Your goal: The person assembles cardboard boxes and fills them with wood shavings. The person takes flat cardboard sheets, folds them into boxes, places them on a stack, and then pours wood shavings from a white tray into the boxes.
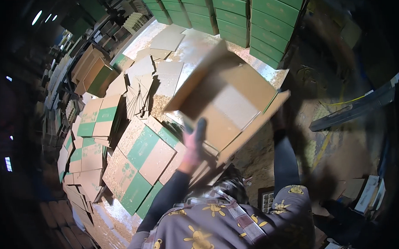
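Note:
An unfolded cardboard box (250, 79) is held up in front of me, tilted, with its brown inner walls and flaps showing. My left hand (194, 144), in a pink and dark glove, grips its near left edge with the thumb up against the cardboard. At the box's right side, my right forearm reaches up to it; the hand there is lost in shadow behind the flap, so its fingers do not show. Just left of my left hand lies a stack of flat green-and-brown cartons (141, 157).
Sawdust-like bits cover the pale table (146, 34). Loose flat cardboard sheets (168, 38) and an open box (102, 77) lie toward the far left. Green boxes (231, 18) are stacked at the back. A long dark metal beam (355, 108) stands at the right.

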`<state>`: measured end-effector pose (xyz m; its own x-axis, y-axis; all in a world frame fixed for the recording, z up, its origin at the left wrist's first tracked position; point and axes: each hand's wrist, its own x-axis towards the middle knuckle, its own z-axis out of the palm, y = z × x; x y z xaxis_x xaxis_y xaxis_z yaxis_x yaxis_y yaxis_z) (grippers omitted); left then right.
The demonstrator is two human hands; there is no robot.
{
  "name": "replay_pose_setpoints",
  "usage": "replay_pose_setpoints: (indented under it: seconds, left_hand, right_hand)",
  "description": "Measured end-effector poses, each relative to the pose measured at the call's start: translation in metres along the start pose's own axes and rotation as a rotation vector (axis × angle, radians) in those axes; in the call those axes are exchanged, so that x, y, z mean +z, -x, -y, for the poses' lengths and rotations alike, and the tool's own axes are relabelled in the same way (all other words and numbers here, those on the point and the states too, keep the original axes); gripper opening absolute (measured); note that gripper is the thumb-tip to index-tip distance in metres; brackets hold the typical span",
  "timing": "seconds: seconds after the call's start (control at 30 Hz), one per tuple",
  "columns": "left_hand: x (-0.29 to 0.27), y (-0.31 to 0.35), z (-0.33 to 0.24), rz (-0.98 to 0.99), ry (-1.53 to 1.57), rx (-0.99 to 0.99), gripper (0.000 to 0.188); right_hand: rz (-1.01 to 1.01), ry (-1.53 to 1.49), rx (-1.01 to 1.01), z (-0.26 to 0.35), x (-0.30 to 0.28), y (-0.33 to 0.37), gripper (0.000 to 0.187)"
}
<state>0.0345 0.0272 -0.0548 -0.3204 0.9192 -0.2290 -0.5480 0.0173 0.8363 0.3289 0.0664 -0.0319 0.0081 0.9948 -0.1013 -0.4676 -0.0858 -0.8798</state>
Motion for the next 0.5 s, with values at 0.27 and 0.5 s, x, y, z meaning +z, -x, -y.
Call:
replay_pose_setpoints:
  seconds: [0.27,0.5]
  left_hand:
    - [0.009,-0.014,-0.02,0.185,-0.42,-0.493,0.043]
    - [-0.209,0.111,-0.117,-0.381,-1.936,0.093,0.076]
  right_hand:
    - [-0.414,-0.032,-0.015,-0.052,-0.057,0.022,0.042]
    - [0.56,0.865,-0.489,-0.035,0.145,0.12,0.068]
